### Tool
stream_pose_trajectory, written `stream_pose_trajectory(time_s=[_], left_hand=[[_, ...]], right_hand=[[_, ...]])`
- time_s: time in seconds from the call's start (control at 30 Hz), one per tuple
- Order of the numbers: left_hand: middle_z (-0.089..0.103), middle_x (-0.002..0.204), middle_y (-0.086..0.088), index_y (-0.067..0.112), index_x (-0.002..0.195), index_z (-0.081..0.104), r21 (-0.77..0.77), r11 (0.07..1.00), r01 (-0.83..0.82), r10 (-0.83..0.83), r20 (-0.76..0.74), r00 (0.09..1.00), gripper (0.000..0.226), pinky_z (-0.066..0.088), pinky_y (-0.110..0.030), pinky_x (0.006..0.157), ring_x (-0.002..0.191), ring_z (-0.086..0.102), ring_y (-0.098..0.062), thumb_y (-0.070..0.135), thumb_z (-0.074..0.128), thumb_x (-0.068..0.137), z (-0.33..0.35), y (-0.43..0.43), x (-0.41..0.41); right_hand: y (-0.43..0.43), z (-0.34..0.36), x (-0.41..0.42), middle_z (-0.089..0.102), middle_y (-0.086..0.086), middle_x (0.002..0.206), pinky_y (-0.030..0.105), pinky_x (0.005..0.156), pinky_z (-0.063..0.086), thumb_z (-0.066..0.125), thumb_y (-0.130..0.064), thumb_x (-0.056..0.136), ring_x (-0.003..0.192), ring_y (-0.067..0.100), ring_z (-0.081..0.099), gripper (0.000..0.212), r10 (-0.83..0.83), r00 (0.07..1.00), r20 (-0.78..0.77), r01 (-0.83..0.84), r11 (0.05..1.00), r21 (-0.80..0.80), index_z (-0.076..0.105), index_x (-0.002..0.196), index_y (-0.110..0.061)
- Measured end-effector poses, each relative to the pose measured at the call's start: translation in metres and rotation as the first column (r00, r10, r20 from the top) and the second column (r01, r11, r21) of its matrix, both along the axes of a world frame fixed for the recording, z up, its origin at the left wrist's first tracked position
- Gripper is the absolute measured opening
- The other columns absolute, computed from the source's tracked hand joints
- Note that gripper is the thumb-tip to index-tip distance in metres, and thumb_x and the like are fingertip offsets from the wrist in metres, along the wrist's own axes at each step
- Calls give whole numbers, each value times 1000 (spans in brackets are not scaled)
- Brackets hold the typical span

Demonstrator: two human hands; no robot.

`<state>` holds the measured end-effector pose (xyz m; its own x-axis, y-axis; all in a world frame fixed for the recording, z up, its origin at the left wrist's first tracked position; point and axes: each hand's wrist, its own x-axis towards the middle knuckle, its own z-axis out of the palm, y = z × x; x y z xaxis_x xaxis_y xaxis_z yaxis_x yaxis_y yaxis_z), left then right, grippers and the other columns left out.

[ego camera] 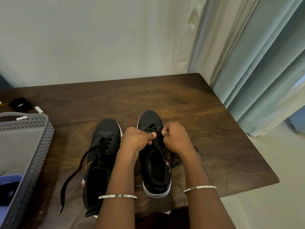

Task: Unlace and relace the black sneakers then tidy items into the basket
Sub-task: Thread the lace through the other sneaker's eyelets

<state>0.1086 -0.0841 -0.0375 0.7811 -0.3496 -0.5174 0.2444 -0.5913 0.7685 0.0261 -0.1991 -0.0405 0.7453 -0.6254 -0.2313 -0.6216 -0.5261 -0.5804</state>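
Note:
Two black sneakers with white soles stand side by side on the dark wooden table (pixel 181 100), toes pointing away from me. Over the right sneaker (pixel 155 169), my left hand (pixel 137 139) and my right hand (pixel 175 138) each pinch the black lace at the eyelets, thumbs facing each other. The left sneaker (pixel 102 156) sits untouched. Its loose black lace (pixel 69 180) trails off to the left and toward the table's front edge. A grey perforated basket (pixel 38 154) stands at the left edge of the table.
Inside the basket lie a blue item (pixel 9 177) and something dark. Behind the basket are a black round object (pixel 20 104) and two small white tubes (pixel 39 109). A wall runs behind the table; pale green curtains (pixel 255 63) hang at the right.

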Motion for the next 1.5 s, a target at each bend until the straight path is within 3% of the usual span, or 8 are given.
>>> stream_pose_trajectory(time_s=[0.27, 0.47, 0.63, 0.83, 1.03, 1.17, 1.3, 1.5], left_hand=[[74, 66, 2, 15, 62, 76, 95, 995, -32, 29, 34, 999, 25, 54, -35, 85, 82, 69, -14, 34, 87, 74, -1, -1, 0], [74, 69, 2, 17, 66, 77, 152, 988, -29, 25, 32, 999, 23, 51, -33, 78, 83, 67, -14, 36, 86, 76, 2, -1, 2], [74, 72, 1, 20, 66, 75, 86, 996, 22, -27, 59, 998, 21, 54, -34, 85, 85, 68, -15, 35, 84, 78, 2, 1, 2], [67, 77, 10, 37, 83, 68, 22, 993, 117, -115, 415, 903, 10, 48, -29, 69, 81, 66, -12, 32, 71, 91, 8, -3, -1], [57, 64, 13, 39, 114, 70, -81, 938, 337, -225, 599, 769, 21, 47, -28, 65, 64, 56, -2, 31, 66, 95, 10, -10, -5], [57, 71, 8, 38, 104, 72, -82, 891, 446, -292, 649, 702, 13, 44, -32, 58, 60, 50, -5, 35, 71, 91, 8, -16, -8], [66, 77, 12, 37, 89, 74, -55, 962, 266, -172, 635, 753, 3, 49, -32, 62, 73, 61, -8, 39, 71, 89, 11, -11, -6], [71, 96, 6, 33, 94, 76, 107, 982, -156, 90, 464, 881, 8, 42, -29, 64, 86, 60, -17, 39, 72, 90, 14, 4, 0]], right_hand=[[-5, -1, -5, 61, 2, 105, 37, 82, 47, 51, -17, 99, 99, 24, 58, 12, -159, 985, 60, 150, 979, 139, 56, 90, -22], [-4, -2, -5, 63, 2, 102, 39, 82, 52, 56, -15, 99, 96, 22, 60, 18, -195, 974, 114, 171, 966, 192, 56, 83, -25], [-1, 7, -4, 59, -9, 98, 45, 97, 35, 54, -12, 99, 104, 15, 51, 25, -79, 987, 139, 74, 996, 40, 52, 82, -30], [-6, 9, -7, 73, -9, 78, 41, 89, 45, 63, -25, 97, 85, 7, 66, 8, -194, 926, 325, 91, 948, 306, 59, 91, -30], [-22, 25, -25, 63, -7, 65, 22, 82, 42, 64, -12, 97, 68, 2, 61, 4, -310, 759, 572, -92, 819, 566, 62, 97, -16], [-21, 33, -30, 58, -1, 66, 19, 74, 50, 61, -7, 98, 65, 7, 59, 4, -253, 736, 629, -259, 752, 605, 61, 101, -10], [-23, 35, -32, 57, -2, 68, 27, 68, 45, 61, -7, 98, 64, 7, 53, 7, -312, 714, 627, -280, 694, 664, 63, 100, -13], [-42, 39, -47, 55, -5, 69, 24, 62, 39, 60, -11, 98, 58, 6, 42, 10, -637, 490, 596, -203, 581, 788, 64, 97, -20]])
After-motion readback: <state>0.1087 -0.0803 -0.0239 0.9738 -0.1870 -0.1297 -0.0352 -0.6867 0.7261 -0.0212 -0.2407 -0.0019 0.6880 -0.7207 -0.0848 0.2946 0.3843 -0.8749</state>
